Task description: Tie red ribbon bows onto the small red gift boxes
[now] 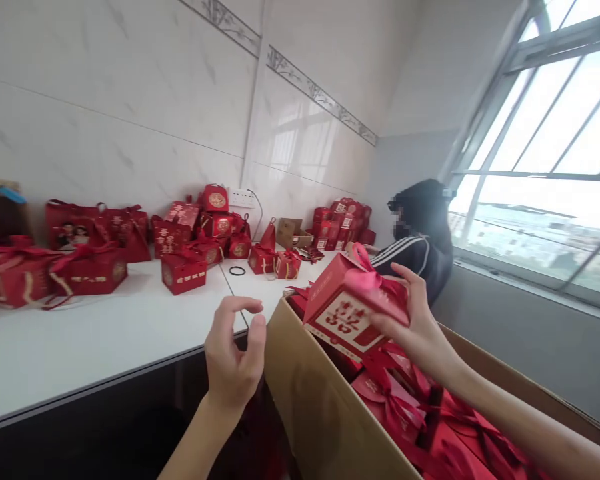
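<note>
RH grips red box; LH apart.

Here's the red gift box, up in the air and tilting, its lower edge sloping down to the right! Pink ribbon bow on top, cream panel showing a bold red character; it's in the right hand, over the open carton.

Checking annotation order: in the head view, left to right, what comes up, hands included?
Red bag with photo print, small lettered red box, left hand, held red box, right hand, barred window.
</note>
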A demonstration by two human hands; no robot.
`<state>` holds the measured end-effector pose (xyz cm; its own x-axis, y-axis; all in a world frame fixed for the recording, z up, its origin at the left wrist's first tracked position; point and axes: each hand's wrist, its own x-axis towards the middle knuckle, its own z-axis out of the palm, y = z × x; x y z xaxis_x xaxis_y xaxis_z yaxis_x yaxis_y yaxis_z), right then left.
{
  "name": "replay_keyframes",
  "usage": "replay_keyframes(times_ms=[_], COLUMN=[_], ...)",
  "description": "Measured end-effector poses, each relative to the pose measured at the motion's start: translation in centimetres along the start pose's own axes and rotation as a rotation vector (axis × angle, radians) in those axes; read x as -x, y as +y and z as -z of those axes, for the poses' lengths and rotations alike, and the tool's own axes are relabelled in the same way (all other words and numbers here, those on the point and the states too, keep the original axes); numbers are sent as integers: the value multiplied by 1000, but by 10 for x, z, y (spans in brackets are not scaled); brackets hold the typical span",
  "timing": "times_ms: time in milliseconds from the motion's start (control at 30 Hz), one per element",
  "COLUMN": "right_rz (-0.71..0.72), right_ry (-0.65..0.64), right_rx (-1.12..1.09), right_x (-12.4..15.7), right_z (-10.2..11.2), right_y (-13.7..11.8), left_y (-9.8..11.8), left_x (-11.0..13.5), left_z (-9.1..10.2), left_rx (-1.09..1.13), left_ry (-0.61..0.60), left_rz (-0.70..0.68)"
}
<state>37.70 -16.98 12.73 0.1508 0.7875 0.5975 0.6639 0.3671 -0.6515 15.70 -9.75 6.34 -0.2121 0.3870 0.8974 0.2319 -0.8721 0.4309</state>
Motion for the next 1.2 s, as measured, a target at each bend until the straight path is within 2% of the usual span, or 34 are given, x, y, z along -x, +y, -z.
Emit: replay_keyframes(times_ms=[67,133,200,267,367,433,533,767,967,1100,1200], right_rz=[-436,-751,-928,-998,-1050,-1069,-1044,-974,-983,-969,-949], right_ry=[-65,-51,33,106,150,177,182,76,141,123,156], right_rx=[-367,-692,-908,-1033,-1110,-1144,-1207,-1254,-1241,-1255,-1276], right_x=[9,20,31,41,51,54,56,58,58,61,62], right_z=[15,25,31,35,39,41,44,48,50,52,54], right_y=[-1,-2,-3,-4,-4,-2,5,20,25,31,33], left_y=[-2,2,10,15,15,12,8,8,6,3,1], left_x=[12,30,50,68,86,94,101,104,114,108,86], left_z=[-9,-21,-34,-45,-57,-62,-64,-67,-71,-71,-73], left_rx=[78,159,176,148,118,129,158,202,215,226,211], left_ry=[-275,-496,-610,-678,-775,-794,-773,-728,-698,-686,-776], left_rz=[-96,-263,-345,-334,-273,-229,-185,-178,-134,-168,-202])
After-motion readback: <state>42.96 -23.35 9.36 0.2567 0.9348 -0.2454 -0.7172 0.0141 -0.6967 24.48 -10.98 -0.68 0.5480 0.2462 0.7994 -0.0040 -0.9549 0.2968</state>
